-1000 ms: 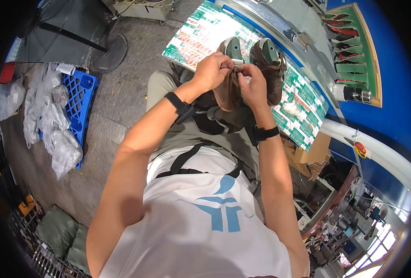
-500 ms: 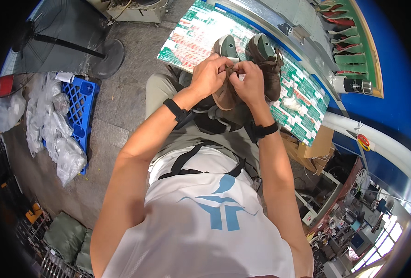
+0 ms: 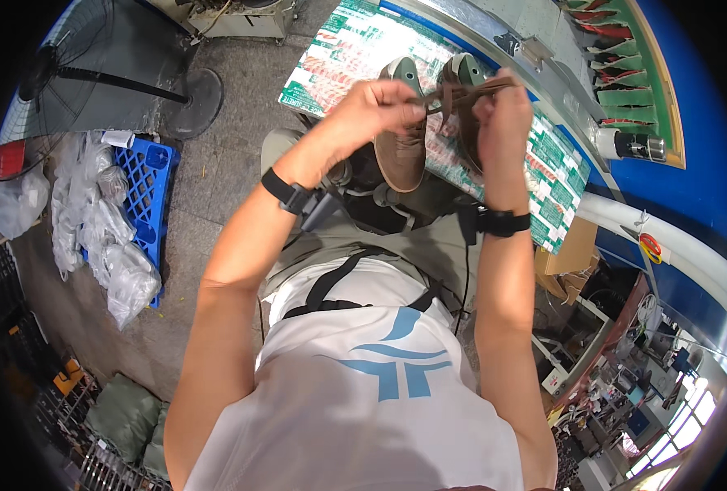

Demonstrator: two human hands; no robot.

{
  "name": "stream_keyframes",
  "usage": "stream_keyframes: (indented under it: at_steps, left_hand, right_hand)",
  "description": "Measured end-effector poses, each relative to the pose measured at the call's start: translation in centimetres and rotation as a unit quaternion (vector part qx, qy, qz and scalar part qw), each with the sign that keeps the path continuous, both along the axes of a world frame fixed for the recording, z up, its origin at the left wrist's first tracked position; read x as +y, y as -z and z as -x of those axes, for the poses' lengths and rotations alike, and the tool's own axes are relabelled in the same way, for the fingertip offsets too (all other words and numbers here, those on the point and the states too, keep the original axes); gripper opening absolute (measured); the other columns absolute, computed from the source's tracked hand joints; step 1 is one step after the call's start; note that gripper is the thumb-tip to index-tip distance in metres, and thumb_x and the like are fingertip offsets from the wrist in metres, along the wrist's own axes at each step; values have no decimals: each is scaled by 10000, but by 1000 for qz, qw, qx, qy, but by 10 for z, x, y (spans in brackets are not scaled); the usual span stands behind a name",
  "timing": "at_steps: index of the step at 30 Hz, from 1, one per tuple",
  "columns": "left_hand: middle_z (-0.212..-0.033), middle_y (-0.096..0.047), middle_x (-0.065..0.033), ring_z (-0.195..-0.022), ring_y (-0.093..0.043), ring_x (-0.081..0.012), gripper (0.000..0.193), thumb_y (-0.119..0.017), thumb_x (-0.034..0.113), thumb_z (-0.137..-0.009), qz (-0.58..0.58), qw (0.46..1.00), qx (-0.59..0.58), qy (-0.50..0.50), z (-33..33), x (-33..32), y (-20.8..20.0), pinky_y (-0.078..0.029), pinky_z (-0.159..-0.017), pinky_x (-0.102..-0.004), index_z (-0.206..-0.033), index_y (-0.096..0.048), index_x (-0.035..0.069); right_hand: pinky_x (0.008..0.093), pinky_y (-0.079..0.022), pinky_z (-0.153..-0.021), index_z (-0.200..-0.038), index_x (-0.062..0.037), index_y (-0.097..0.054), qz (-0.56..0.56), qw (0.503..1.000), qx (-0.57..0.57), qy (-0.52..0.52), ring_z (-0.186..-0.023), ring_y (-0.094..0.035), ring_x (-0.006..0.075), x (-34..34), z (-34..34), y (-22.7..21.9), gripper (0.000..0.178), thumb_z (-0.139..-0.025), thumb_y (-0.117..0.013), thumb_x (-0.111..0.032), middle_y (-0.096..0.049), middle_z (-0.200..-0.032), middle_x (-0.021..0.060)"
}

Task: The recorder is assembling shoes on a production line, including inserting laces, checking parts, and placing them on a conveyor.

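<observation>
Two brown shoes with green insides rest side by side on a table (image 3: 335, 53) wrapped in green, white and red printed sheeting. The left shoe (image 3: 399, 164) shows whole, toe toward me. Behind my right hand and some raised laces, the right shoe (image 3: 468, 139) is partly hidden. A brown shoelace (image 3: 447, 100) stretches above the shoes between my hands. My left hand (image 3: 380, 108) pinches one end over the left shoe's opening. Slightly blurred, my right hand (image 3: 504, 123) is closed on the other end, raised at the right shoe's outer side.
A metal ledge (image 3: 535, 90) runs behind the table, with a row of red and green pieces (image 3: 617, 74) beyond. On the floor at left are a blue plastic pallet (image 3: 157, 184), clear plastic bags (image 3: 93, 204) and a standing fan (image 3: 191, 102). A cardboard box (image 3: 572, 245) stands at right.
My hands were close together at the left shoe's laces. They have moved apart, the right one out to the right, drawing a lace taut between them.
</observation>
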State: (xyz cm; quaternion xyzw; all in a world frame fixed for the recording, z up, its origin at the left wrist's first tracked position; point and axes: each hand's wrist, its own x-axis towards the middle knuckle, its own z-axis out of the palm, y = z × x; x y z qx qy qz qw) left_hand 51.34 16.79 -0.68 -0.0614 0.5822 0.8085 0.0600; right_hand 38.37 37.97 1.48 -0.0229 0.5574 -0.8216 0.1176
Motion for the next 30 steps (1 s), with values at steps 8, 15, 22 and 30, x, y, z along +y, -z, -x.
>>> stream_keyframes:
  at_steps: [8, 15, 22, 30]
  left_hand:
    - [-1510, -620, -221, -1424, -573, -323, 582, -750, 309, -1011, -75, 984, 81, -142, 120, -86, -28, -426, -1212, -492, -1511, -608, 46]
    - [-1771, -250, -337, -1620, -348, -446, 1232, -887, 366, -923, 196, 976, -44, -80, 96, -71, -9, -402, -1271, -533, -1770, -53, 43]
    - [-1707, -413, -275, -1555, -465, -376, 998, -905, 181, -908, 224, 974, 20, -33, 29, -19, 78, -458, -1239, -471, -1712, -331, 39]
    - [-1571, -571, -237, -1466, -567, -336, 1006, -951, 184, -843, 353, 934, 13, -53, 39, -7, 69, -492, -1190, -419, -1674, -406, 30]
  right_hand:
    - [379, -601, -888, -1461, 67, -588, -211, 959, 142, 124, -1008, -728, 253, 146, 105, 39, 546, -1006, -777, -169, -725, -1202, 144]
    - [577, -439, -1154, -1559, -90, -599, -736, 592, 326, -21, -1458, -524, 488, 225, -2, 125, 670, -987, -786, -386, -540, -1569, 332]
    - [565, -439, -1133, -1405, -116, -736, -757, 562, 331, -15, -1353, -602, 441, 206, -20, 124, 506, -998, -761, -417, -631, -1463, 278]
    - [427, -610, -761, -1144, -53, -747, -262, 957, -79, 98, -856, -717, 244, 213, -57, 90, 584, -1119, -524, -593, -696, -1030, 132]
